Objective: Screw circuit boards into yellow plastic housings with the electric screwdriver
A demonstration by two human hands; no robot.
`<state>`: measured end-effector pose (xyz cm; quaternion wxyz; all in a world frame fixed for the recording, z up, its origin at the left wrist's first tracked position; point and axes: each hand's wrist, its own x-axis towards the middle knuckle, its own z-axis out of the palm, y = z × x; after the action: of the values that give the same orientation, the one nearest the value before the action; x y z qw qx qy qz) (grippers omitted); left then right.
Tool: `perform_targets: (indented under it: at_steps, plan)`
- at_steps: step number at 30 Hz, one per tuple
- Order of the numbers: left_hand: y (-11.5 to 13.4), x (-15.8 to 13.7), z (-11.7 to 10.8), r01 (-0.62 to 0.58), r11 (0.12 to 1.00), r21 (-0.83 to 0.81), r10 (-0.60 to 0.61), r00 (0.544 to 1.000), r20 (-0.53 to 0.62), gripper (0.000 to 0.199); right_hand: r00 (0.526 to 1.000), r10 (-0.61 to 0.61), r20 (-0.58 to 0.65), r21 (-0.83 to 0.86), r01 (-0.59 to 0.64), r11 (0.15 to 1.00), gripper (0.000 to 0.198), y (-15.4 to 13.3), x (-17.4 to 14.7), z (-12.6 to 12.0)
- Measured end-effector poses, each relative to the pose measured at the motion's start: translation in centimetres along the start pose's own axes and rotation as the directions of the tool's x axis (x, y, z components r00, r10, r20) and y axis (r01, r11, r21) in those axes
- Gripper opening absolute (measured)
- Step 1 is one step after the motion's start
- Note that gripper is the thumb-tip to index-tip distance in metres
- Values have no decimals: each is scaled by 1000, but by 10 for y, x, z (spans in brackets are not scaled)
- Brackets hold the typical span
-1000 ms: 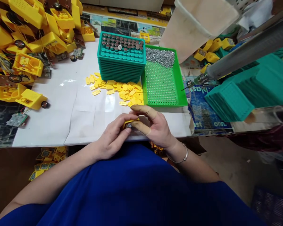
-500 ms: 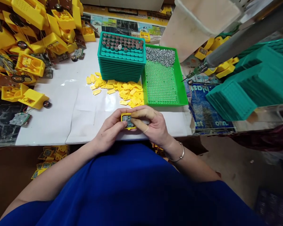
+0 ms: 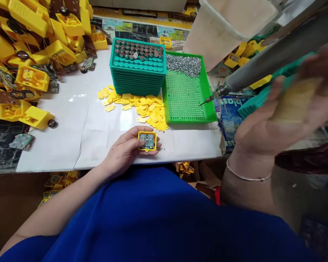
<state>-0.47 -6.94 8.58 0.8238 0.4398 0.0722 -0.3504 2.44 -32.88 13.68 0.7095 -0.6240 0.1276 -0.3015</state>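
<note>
My left hand (image 3: pixel 128 143) is closed on a small yellow plastic case (image 3: pixel 147 149), its thumb lying over the grey-green circuit board (image 3: pixel 150 140) inside. A tiny green light shows on the board. Raised at the right, my right hand (image 3: pixel 284 109) is smeared by motion, with a beige covering on some fingers. It is close to the grey body of a hanging electric screwdriver (image 3: pixel 246 74); whether the fingers grip it is not clear. The screwdriver's bit points down over the green tray (image 3: pixel 168 105), which holds many small silver screws (image 3: pixel 184 65).
Loose yellow plastic pieces (image 3: pixel 153 112) lie before stacked teal trays (image 3: pixel 138 82), the top one holding round metal parts. Yellow housings with wires (image 3: pixel 38 116) are heaped at the left. A pale bin (image 3: pixel 205 32) stands behind the green tray. More yellow parts (image 3: pixel 186 168) sit below the table edge.
My right hand has left the yellow case and swung up to the right beside the screwdriver. The screwdriver's bit has shifted left and down over the tray. My left hand keeps the case.
</note>
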Motion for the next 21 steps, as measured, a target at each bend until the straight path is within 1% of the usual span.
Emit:
perform_targets:
  at_steps: [1, 2, 3, 4, 5, 8, 10, 14, 17, 21]
  plan:
    - [0, 1, 1, 5, 1000, 10, -5, 1000, 7, 32, 986, -141, 88, 43, 138, 990, 26, -1, 6, 0]
    - [0, 2, 2, 11, 1000, 25, -12, 1000, 13, 32, 940, -280, 197, 81, 269, 960, 26, -2, 11, 2]
    - [0, 4, 4, 20, 999, 41, -21, 1000, 21, 31, 883, -371, 289, 110, 354, 929, 24, -2, 15, 4]
    - [0, 6, 6, 31, 998, 58, -32, 999, 27, 30, 853, -379, 357, 113, 364, 925, 22, -2, 18, 6]
    - [0, 8, 8, 45, 996, 72, -47, 998, 32, 29, 845, -351, 404, 107, 337, 935, 22, -2, 21, 10]
    - [1, 14, 13, 84, 992, 92, -87, 996, 29, 29, 833, -266, 485, 102, 249, 963, 36, 0, 25, 22]
    - [1, 17, 15, 96, 991, 94, -98, 995, 15, 30, 820, -241, 520, 81, 233, 969, 42, 4, 24, 31]
    - [2, 18, 14, 102, 991, 83, -101, 995, -15, 30, 826, -207, 524, 32, 224, 974, 47, 20, 18, 42]
    - [3, 18, 13, 108, 991, 81, -106, 994, -19, 30, 834, -239, 496, 31, 258, 966, 46, 33, 12, 41]
    - [4, 18, 14, 103, 991, 88, -102, 995, -15, 31, 853, -247, 460, -26, 291, 956, 53, 40, 8, 36]
